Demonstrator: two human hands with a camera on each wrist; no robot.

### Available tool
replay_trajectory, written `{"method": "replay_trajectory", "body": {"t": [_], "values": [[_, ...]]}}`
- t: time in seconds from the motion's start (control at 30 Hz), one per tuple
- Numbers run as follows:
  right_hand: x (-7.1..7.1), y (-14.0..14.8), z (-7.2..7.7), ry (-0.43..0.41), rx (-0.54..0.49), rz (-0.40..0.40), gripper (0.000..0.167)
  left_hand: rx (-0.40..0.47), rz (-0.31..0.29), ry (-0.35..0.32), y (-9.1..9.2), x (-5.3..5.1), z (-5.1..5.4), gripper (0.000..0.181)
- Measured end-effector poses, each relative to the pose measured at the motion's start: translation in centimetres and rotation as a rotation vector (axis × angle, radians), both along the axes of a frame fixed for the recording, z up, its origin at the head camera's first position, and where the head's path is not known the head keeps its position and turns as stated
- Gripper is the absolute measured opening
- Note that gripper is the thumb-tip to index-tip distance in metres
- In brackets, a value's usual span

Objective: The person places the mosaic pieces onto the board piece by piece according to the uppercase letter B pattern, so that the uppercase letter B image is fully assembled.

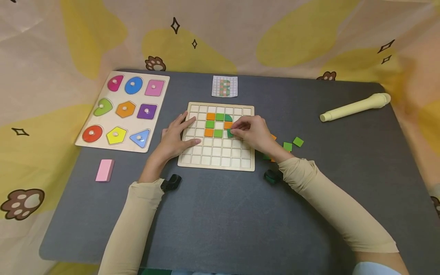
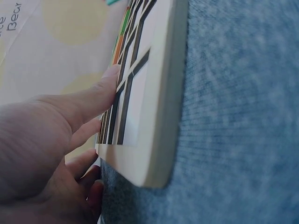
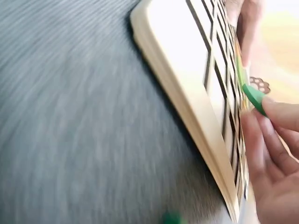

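A wooden grid board (image 1: 215, 162) lies on the table with orange, green and dark green tiles in its upper middle cells. My left hand (image 1: 174, 140) rests with spread fingers on the board's left side; the left wrist view shows the thumb of that hand (image 2: 56, 126) on the grid (image 2: 135, 112). Between thumb and fingers my right hand (image 1: 256, 133) pinches a dark green piece (image 1: 229, 133) at the tile pattern's lower right corner. In the right wrist view the green piece (image 3: 254, 99) stands tilted in the hand (image 3: 275, 154), over the board (image 3: 187, 98).
Loose green tiles (image 1: 298, 141) and orange ones lie right of the board, partly under my right wrist. A pattern card (image 1: 224, 86) lies behind it. At the left are a shape puzzle (image 1: 134, 131) and a pink block (image 1: 104, 170); a yellow microphone-shaped object (image 1: 355, 107) lies far right.
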State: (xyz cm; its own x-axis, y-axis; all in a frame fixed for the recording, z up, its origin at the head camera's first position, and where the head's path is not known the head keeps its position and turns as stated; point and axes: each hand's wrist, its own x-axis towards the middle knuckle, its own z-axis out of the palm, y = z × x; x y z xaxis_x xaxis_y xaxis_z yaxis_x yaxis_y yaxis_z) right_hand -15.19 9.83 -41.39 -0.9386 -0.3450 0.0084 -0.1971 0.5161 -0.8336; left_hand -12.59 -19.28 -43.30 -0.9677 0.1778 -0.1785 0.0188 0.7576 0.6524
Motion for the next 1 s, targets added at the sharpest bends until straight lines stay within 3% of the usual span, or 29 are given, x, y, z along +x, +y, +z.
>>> {"method": "replay_trajectory", "body": {"t": [0.43,1.0], "values": [[-0.7,-1.9,0.1,-0.025,0.153,0.017,0.009,0.006,-0.001,-0.007,0.0,0.1,0.2,0.085],[-0.6,-1.0,0.5,-0.017,0.326,0.061,0.030,0.006,-0.001,-0.004,0.0,0.0,0.2,0.085]]}}
